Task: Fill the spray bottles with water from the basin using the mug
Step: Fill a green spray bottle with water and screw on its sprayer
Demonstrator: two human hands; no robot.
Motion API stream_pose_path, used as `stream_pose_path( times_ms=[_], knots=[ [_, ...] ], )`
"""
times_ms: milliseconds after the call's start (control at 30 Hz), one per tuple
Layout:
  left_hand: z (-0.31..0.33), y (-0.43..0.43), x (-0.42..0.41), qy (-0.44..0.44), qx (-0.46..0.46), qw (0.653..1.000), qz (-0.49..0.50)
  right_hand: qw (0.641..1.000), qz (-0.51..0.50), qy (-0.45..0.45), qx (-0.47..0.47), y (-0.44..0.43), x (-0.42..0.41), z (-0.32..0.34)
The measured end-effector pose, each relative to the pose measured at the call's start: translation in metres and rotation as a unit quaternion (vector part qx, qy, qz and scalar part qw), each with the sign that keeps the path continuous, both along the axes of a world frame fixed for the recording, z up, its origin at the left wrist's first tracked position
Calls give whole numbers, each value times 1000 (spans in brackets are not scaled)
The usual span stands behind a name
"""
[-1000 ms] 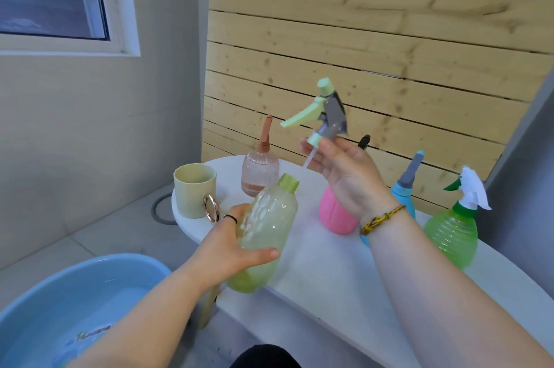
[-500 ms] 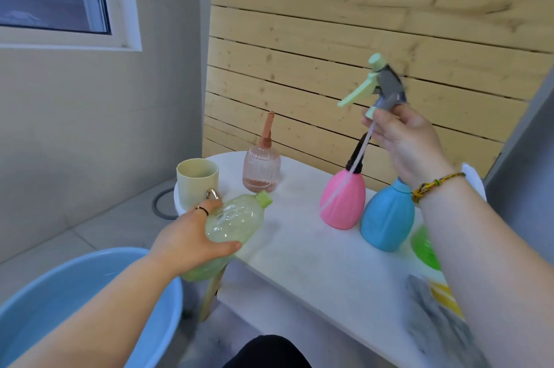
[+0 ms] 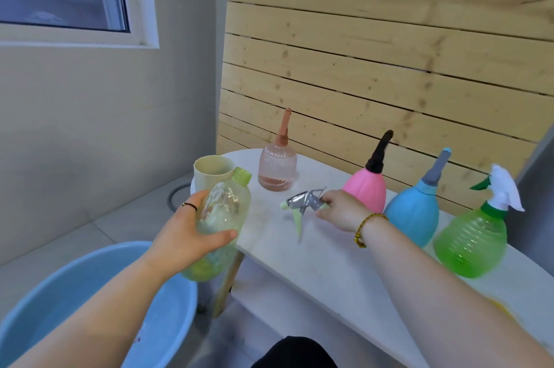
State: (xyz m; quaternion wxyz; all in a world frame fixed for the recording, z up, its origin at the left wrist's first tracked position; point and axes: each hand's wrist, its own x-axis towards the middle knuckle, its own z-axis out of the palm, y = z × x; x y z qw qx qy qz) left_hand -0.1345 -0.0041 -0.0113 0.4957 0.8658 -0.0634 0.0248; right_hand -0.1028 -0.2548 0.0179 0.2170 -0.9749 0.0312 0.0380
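**Change.** Your right hand [image 3: 338,210], which held the pale green and grey trigger spray head [image 3: 302,205] high against the wooden wall half a second ago, now has it low over the white tabletop [image 3: 314,262] at frame centre. The fingers pinch its collar. Blur hides whether it touches the surface.

Your left hand [image 3: 186,235] keeps fingers and thumb wrapped round the clear pale green plastic bottle [image 3: 227,208]. The bottle is tilted with its neck open, centre-left of the frame, at the table's left end.

**Meaning.** This bottle is likely ready for filling. Your right hand is nearly free to take the mug.

**Count.**
- Spray bottles, five:
  - the open one you hold
  - ribbed peach clear bottle [image 3: 277,167], upper centre
  - pink opaque bottle with black nozzle [image 3: 367,191]
  - blue opaque bottle with grey nozzle [image 3: 415,211]
  - ribbed green bottle with white trigger [image 3: 470,244], far right
- Detached spray heads, one.
- Cream mug [image 3: 209,173], one, behind the held bottle.
- Light blue plastic basin [image 3: 75,292], one, lower left, holding water.
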Motion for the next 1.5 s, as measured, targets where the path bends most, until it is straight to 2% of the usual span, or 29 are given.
stream_pose_path(
  times_ms=[133,333,533,600,700,833,967,1167,1300,1367,1500],
  knots=[
    [-4,7,4,15,-49,999,-19,999,-8,10,-38,5,6,-18],
    [-11,9,10,14,-72,997,-25,997,-19,24,-65,0,12,-42],
    [-12,13,10,-9,-47,998,-29,997,-37,12,-71,3,9,-39],
    [-11,17,10,-14,-36,999,-27,998,-41,-27,-29,10,7,-28],
    [-10,28,6,-15,-35,999,-13,994,-18,-63,82,33,8,-15],
    [-11,56,-3,-23,-42,999,17,982,22,-30,183,77,16,-9],
    [-14,92,-16,-9,-46,997,59,955,0,-11,296,116,28,-16],
    [-26,135,-23,6,-12,994,109,935,-49,-43,350,144,41,-31],
    [-40,153,-18,31,19,991,127,928,-52,11,370,146,47,-35],
    [-45,162,-16,42,30,990,128,911,-41,33,409,148,49,-35],
    [-52,188,-11,69,49,988,127,870,20,18,493,164,55,-30]
  ],
)
